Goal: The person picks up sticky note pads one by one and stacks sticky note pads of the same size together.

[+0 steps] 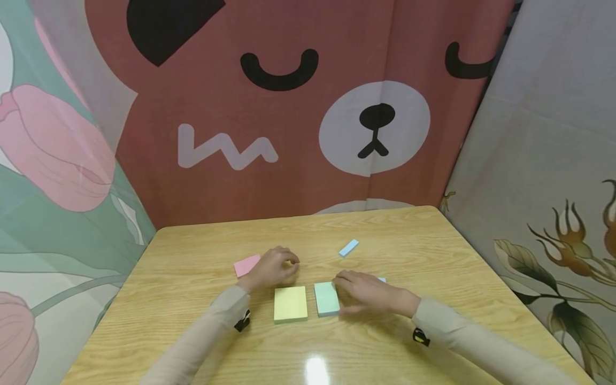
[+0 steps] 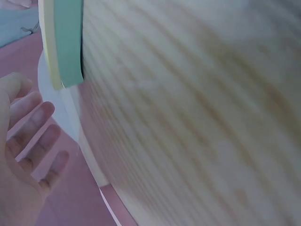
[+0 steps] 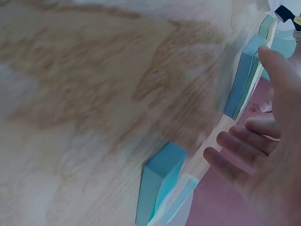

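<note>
A yellow sticky-note pad point(image 1: 291, 304) lies on the wooden table before the person, with a mint green pad point(image 1: 326, 298) just to its right. Above the yellow pad's far edge is the left hand point(image 1: 271, 267), fingers loosely bent and holding nothing. Partly behind that hand's wrist lies a pink pad point(image 1: 246, 265). The right hand point(image 1: 368, 291) is at the mint pad's right side, its fingertips close by the far right corner and its thumb near the lower right edge. In the right wrist view its fingers point(image 3: 235, 150) are spread and relaxed. A blue pad point(image 3: 162, 181) is mostly hidden behind this hand in the head view.
A narrow light blue pad point(image 1: 348, 248) lies farther back on the table point(image 1: 192, 299). Behind the table's far edge hangs a curtain point(image 1: 289, 117) with a bear print. Flower-patterned cloths flank both sides.
</note>
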### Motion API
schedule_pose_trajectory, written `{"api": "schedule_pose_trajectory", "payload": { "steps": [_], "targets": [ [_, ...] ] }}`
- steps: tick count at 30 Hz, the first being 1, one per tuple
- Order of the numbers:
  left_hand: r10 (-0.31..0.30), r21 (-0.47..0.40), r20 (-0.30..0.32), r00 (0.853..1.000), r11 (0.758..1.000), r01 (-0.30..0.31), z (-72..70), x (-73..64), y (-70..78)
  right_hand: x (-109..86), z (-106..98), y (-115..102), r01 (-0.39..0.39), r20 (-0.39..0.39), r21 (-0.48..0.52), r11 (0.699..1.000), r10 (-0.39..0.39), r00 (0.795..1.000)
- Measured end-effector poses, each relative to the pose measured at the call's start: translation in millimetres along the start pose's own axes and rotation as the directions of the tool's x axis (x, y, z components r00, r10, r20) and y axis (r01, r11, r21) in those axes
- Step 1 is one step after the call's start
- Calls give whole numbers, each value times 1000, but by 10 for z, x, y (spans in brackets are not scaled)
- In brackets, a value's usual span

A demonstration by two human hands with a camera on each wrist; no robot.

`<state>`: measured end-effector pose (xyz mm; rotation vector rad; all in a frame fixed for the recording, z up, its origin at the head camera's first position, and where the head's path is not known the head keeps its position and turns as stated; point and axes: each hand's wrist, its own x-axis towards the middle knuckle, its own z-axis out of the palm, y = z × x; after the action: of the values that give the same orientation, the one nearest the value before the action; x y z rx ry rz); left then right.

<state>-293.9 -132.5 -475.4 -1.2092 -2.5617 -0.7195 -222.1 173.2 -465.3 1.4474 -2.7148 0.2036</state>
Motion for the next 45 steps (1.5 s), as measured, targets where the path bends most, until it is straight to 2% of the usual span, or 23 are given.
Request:
{"api": "schedule_pose_trajectory", "payload": {
  "steps": [5, 11, 15, 20, 24, 34, 41, 45],
  "targets": [
    [-17, -9, 1, 1000, 1000, 17, -24, -50, -26, 17, 32, -3, -52, 56, 52, 997, 49, 997],
    [-40, -22, 5, 999, 999, 40, -41, -106, -45, 25, 73, -13, -76, 86, 87, 993, 69, 994],
    [-46, 1, -4, 999, 999, 46, -51, -134, -73, 33, 64, -22, -101, 108, 95, 990, 91, 990],
    [-69, 36, -10, 998, 997, 69, -101, -169, -107, 58, 41, -21, -98, 109, 99, 990, 87, 990],
    [-98, 48, 16, 995, 994, 97, -176, -191, -127, 72, 24, -18, -106, 116, 107, 989, 94, 989],
    [-103, 137, 12, 995, 985, 101, -283, -258, -202, 94, 32, 1, -101, 127, 109, 989, 87, 988],
    [-153, 143, 14, 988, 978, 150, -351, -320, -244, 112, 31, -3, -100, 141, 120, 988, 83, 986],
    [-153, 155, -1, 988, 976, 151, -378, -360, -285, 115, 35, -2, -97, 145, 124, 987, 79, 986]
  ]
}}
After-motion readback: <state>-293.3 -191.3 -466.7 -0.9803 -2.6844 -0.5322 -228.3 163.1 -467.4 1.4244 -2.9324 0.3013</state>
